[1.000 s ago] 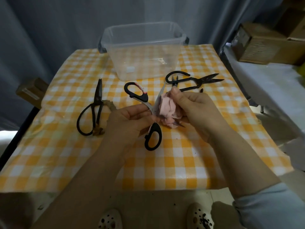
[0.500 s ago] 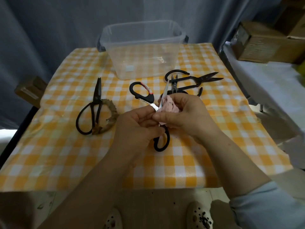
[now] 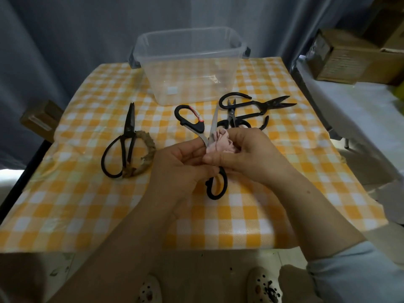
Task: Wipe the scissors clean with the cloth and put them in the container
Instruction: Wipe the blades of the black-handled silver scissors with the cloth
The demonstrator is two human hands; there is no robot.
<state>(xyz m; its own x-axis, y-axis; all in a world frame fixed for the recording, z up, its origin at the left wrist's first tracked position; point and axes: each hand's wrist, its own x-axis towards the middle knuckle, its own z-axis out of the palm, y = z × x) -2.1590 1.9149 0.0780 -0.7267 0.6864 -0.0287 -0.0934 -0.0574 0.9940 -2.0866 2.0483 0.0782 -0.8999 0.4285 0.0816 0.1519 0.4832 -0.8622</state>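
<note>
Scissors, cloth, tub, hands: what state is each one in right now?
Held scissors: blades spread open, being wiped.
Pink cloth: bunched against one blade.
Left hand: gripping the scissors.
Right hand: pinching the cloth.
Container: lidless, empty.
Black scissors: closed, lying flat.
Snips: slightly open, on the table.

No legible text, brand, number or sign appears. A pale rectangular label on the front wall of the clear container (image 3: 192, 62) is blank or too blurred to read. The cardboard box (image 3: 349, 60) at upper right bears faint printed panels, and the small box (image 3: 41, 120) at the left edge carries a pale strip; neither marking resolves into characters.
</note>
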